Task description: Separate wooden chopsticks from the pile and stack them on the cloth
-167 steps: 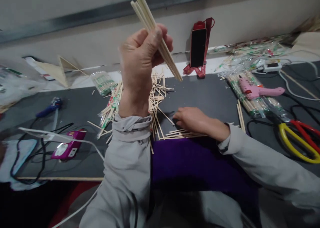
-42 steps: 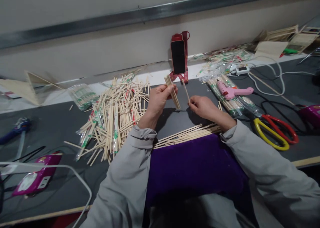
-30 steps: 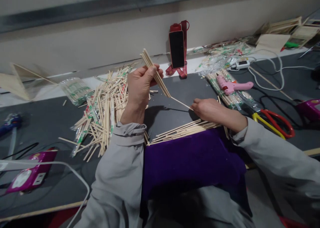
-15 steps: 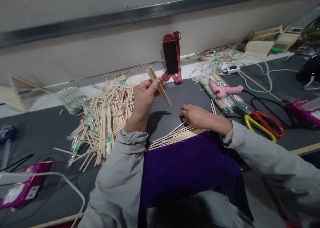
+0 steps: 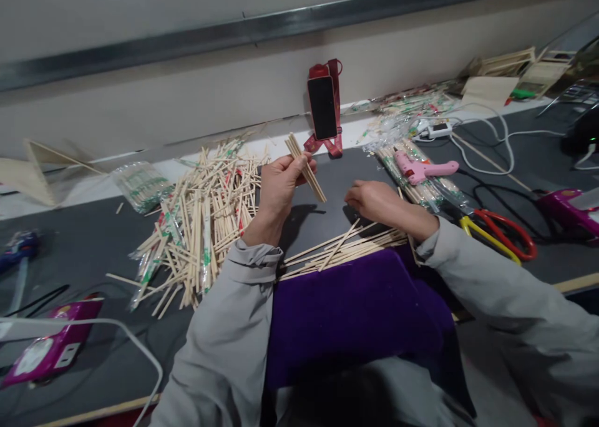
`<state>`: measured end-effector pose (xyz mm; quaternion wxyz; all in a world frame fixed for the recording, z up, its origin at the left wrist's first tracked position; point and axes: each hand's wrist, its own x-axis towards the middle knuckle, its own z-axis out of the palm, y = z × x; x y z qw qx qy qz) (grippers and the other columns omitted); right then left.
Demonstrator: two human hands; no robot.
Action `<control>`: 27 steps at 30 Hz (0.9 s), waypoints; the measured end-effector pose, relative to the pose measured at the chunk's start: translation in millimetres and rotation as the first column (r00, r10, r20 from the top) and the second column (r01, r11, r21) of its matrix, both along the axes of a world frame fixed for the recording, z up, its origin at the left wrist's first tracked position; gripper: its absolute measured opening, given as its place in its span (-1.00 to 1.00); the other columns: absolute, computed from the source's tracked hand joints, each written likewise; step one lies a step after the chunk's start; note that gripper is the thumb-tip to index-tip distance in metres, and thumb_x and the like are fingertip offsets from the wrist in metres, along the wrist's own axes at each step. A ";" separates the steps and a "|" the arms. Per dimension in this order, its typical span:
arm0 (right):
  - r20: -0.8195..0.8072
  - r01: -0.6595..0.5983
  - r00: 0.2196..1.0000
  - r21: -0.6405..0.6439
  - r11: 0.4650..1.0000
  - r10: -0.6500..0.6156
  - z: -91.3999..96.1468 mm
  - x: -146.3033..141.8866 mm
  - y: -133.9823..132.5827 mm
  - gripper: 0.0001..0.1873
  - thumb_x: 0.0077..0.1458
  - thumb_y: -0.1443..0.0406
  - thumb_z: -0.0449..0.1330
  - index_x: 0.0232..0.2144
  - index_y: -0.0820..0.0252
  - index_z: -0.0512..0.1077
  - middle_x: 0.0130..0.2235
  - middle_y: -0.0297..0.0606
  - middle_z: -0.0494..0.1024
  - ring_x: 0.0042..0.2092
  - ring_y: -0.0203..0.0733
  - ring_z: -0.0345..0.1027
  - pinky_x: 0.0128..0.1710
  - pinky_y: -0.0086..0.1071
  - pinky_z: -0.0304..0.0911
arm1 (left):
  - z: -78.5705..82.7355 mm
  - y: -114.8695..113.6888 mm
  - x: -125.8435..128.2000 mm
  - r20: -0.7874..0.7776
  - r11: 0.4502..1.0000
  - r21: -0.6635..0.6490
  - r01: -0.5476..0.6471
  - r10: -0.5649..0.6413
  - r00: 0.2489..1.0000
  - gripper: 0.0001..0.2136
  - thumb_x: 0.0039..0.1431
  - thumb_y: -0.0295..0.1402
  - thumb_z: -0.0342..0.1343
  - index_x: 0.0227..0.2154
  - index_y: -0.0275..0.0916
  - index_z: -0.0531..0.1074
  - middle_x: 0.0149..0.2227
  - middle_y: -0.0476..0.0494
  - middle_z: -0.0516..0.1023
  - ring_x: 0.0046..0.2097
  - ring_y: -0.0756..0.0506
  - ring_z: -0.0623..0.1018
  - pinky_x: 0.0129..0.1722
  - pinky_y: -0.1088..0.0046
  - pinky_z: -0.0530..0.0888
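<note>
My left hand (image 5: 279, 186) is raised above the dark table (image 5: 93, 246), closed round a small bundle of bare wooden chopsticks (image 5: 306, 168) that slants up and to the left. My right hand (image 5: 374, 202) hovers just to its right with fingers curled together and no stick showing in it. Below both hands a row of loose sticks (image 5: 346, 249) lies along the edge of a purple cloth (image 5: 355, 302), with one stick lying askew across the row. A big heap of chopsticks (image 5: 206, 208), some in green-printed wrappers, lies left of my left hand.
A phone on a red stand (image 5: 322, 105) leans against the wall. A pink glue gun (image 5: 423, 168), wrapped chopstick packs and yellow-red scissors (image 5: 496, 227) lie at right. Magenta devices (image 5: 51, 349) (image 5: 568, 205), a white cable (image 5: 140, 352) and a blue glue gun (image 5: 21, 246) lie about.
My right hand drew one stick from the bundle, laid it on the row by the cloth and has lifted off it. My left hand came down from high up, still gripping the bundle.
</note>
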<state>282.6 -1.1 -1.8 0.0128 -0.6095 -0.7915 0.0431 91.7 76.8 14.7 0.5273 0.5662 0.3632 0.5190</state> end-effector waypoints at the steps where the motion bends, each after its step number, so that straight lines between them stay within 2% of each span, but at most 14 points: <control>1: 0.006 -0.021 1.000 -0.016 1.000 0.021 -3.2 -2.2 1.5 -0.68 0.24 0.29 -0.01 -0.16 0.18 0.53 -0.16 -0.13 0.52 -0.29 -0.22 0.36 -0.42 -0.35 -0.05 | -0.3 0.1 0.2 0.001 1.000 0.002 -0.001 0.001 1.000 -0.72 0.00 -0.15 0.28 -0.33 -0.26 0.55 -0.35 -0.15 0.62 -0.28 -0.05 0.62 -0.24 0.36 0.56; 5: 0.028 -0.100 0.995 -0.032 0.994 0.101 -10.9 -11.0 2.2 -0.71 0.24 0.28 0.02 -0.19 0.16 0.53 -0.17 -0.16 0.51 -0.32 -0.26 0.34 -0.45 -0.35 -0.08 | -1.0 0.8 0.6 0.010 1.000 0.019 -0.003 0.003 1.000 -0.72 -0.01 -0.14 0.30 -0.36 -0.27 0.55 -0.37 -0.14 0.62 -0.29 -0.06 0.62 -0.26 0.38 0.56; 8: 0.052 -0.138 0.989 -0.035 0.990 0.139 -7.8 -14.8 7.4 -0.73 0.22 0.30 0.03 -0.23 0.19 0.53 -0.18 -0.16 0.52 -0.32 -0.24 0.36 -0.45 -0.35 -0.05 | -1.0 -0.3 1.1 0.007 1.000 0.023 0.012 -0.012 1.000 -0.73 0.00 -0.15 0.29 -0.36 -0.27 0.55 -0.37 -0.15 0.62 -0.29 -0.06 0.62 -0.26 0.37 0.56; 10: 0.069 -0.130 0.988 -0.096 0.987 0.137 -2.4 -18.0 14.4 -0.73 0.19 0.32 0.04 -0.22 0.20 0.54 -0.17 -0.13 0.55 -0.29 -0.20 0.39 -0.43 -0.35 0.00 | -0.8 -1.6 1.3 -0.001 0.999 0.026 0.020 -0.020 1.000 -0.74 0.01 -0.15 0.28 -0.36 -0.27 0.56 -0.37 -0.14 0.62 -0.31 -0.05 0.61 -0.27 0.37 0.56; 13: 0.101 -0.053 0.992 -0.246 0.968 0.080 4.7 -23.2 25.3 -0.72 0.14 0.33 0.08 -0.17 0.21 0.55 -0.18 -0.07 0.59 -0.26 -0.13 0.45 -0.42 -0.35 0.09 | -0.5 -2.9 1.4 -0.008 0.999 0.039 0.014 -0.014 1.000 -0.76 0.02 -0.16 0.27 -0.37 -0.26 0.56 -0.38 -0.13 0.61 -0.32 -0.04 0.61 -0.28 0.39 0.56; 15: 0.112 -0.042 0.991 -0.290 0.956 0.077 5.3 -24.9 30.6 -0.72 0.14 0.32 0.09 -0.18 0.23 0.56 -0.22 -0.02 0.60 -0.26 -0.08 0.47 -0.41 -0.33 0.14 | -0.5 -3.3 1.3 -0.006 0.999 0.046 0.008 -0.008 1.000 -0.77 0.02 -0.17 0.28 -0.38 -0.25 0.56 -0.39 -0.13 0.61 -0.32 -0.04 0.60 -0.28 0.40 0.56; 19: 0.118 -0.103 0.984 -0.255 0.961 0.137 -4.1 -24.2 38.9 -0.73 0.15 0.33 0.07 -0.24 0.25 0.57 -0.25 0.03 0.60 -0.28 -0.06 0.49 -0.39 -0.31 0.21 | -1.2 -5.2 1.7 -0.005 0.999 0.035 0.024 -0.024 1.000 -0.76 0.01 -0.17 0.27 -0.37 -0.27 0.56 -0.40 -0.13 0.61 -0.33 -0.04 0.60 -0.27 0.38 0.56; 22: 0.141 -0.104 0.979 -0.282 0.954 0.148 -10.5 -26.5 44.3 -0.75 0.13 0.34 0.09 -0.27 0.25 0.57 -0.24 0.01 0.60 -0.28 -0.11 0.48 -0.37 -0.33 0.22 | -2.8 -7.4 3.4 -0.006 0.999 0.019 0.047 -0.047 0.999 -0.74 0.00 -0.18 0.28 -0.36 -0.28 0.56 -0.41 -0.12 0.61 -0.33 -0.04 0.59 -0.27 0.38 0.55; 27: 0.178 -0.101 0.970 -0.332 0.938 0.167 -1.8 -24.5 36.8 -0.79 0.11 0.37 0.10 -0.34 0.26 0.55 -0.29 -0.06 0.60 -0.32 -0.19 0.45 -0.38 -0.39 0.17 | -1.9 -9.6 5.2 0.005 0.996 0.044 0.082 -0.082 0.997 -0.73 0.00 -0.16 0.28 -0.36 -0.29 0.56 -0.41 -0.12 0.60 -0.35 -0.02 0.59 -0.27 0.38 0.55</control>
